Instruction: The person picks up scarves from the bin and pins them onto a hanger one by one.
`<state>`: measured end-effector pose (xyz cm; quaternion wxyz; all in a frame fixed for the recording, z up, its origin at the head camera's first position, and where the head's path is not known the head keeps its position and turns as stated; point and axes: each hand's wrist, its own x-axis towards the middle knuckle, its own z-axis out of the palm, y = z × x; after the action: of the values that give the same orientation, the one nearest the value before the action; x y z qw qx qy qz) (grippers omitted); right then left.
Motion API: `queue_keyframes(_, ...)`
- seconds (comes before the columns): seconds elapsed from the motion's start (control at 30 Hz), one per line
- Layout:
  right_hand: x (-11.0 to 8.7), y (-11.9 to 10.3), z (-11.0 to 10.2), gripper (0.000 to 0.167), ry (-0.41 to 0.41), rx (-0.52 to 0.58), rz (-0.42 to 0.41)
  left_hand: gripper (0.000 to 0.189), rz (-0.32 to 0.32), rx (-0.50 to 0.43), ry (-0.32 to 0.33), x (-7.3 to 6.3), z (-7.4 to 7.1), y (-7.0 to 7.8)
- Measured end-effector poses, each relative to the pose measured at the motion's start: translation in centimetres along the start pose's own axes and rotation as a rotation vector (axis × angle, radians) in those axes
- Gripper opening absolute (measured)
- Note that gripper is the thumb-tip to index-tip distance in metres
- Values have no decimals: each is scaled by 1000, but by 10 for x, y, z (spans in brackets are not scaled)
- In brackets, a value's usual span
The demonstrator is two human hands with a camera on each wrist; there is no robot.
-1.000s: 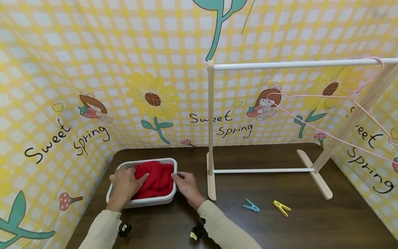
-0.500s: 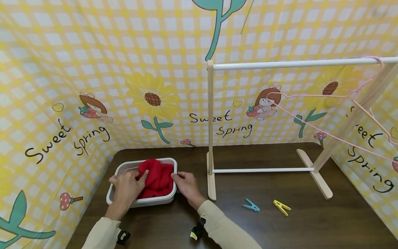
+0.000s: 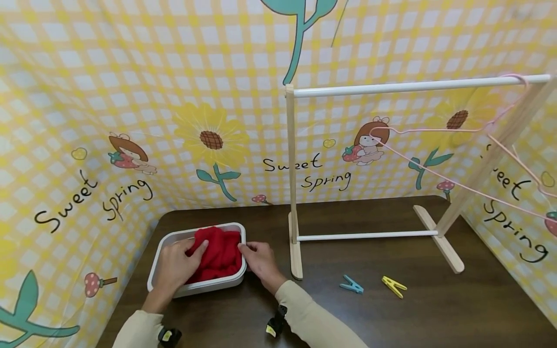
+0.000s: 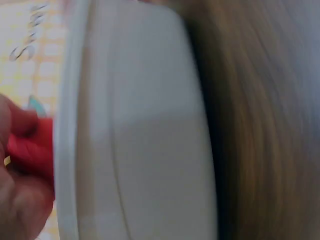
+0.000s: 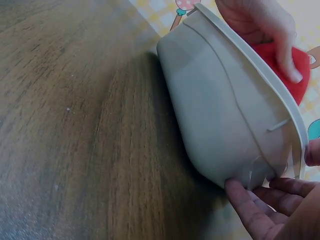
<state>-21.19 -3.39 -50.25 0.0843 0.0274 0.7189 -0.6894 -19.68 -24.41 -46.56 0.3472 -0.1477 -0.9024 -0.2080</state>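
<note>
A white plastic basin (image 3: 209, 286) stands on the left part of the table with a bunched red cloth (image 3: 222, 253) inside. My left hand (image 3: 175, 266) reaches over the basin's left side and pinches the cloth between thumb and fingers. On the right end, my right hand (image 3: 260, 263) grips the basin's rim. The right wrist view shows that hand's thumb at the rim and its fingers under the side wall. In the left wrist view, the outer wall of the basin (image 4: 155, 125) fills the middle, and the cloth (image 4: 35, 150) shows between my fingers.
A wooden rack (image 3: 292, 169) with white bars stands to the right. From its top bar hangs a pink hanger (image 3: 439, 130). A blue clothespin (image 3: 351, 285) and a yellow clothespin (image 3: 394, 286) lie on the table before it. A checked cloth backdrop (image 3: 209, 63) surrounds the table.
My left hand has gathered the red cloth up and rightward, baring part of the basin's left inside. My right hand stays at the rim. The head view has shifted slightly.
</note>
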Motion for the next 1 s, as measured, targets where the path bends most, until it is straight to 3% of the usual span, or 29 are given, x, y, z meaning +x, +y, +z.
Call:
queue_keyframes(0.1,-1,1,0,28,-6,3,-3,27,-7,-61,-49,-2,-3,-2)
queue_keyframes(0.2,-2,2,-1,28,-6,7,-4,26,-18,-55,-127,-5,-4,-4)
queue_keyframes(0.27,-2,2,-1,28,-7,11,-2,18,-78,-41,-211,-8,-5,-5)
queue_keyframes(0.4,-2,2,-1,29,-14,14,10,40,-258,5,-397,-10,-10,-4)
queue_keyframes(0.47,-2,2,-1,29,-13,16,8,39,-322,13,-469,-9,-13,-4)
queue_keyframes(0.73,-3,0,0,28,-24,26,13,57,-294,-5,-528,-3,-16,-8)
queue_keyframes(1.0,-4,0,-2,29,-23,2,18,67,-379,-31,-563,-5,-17,-14)
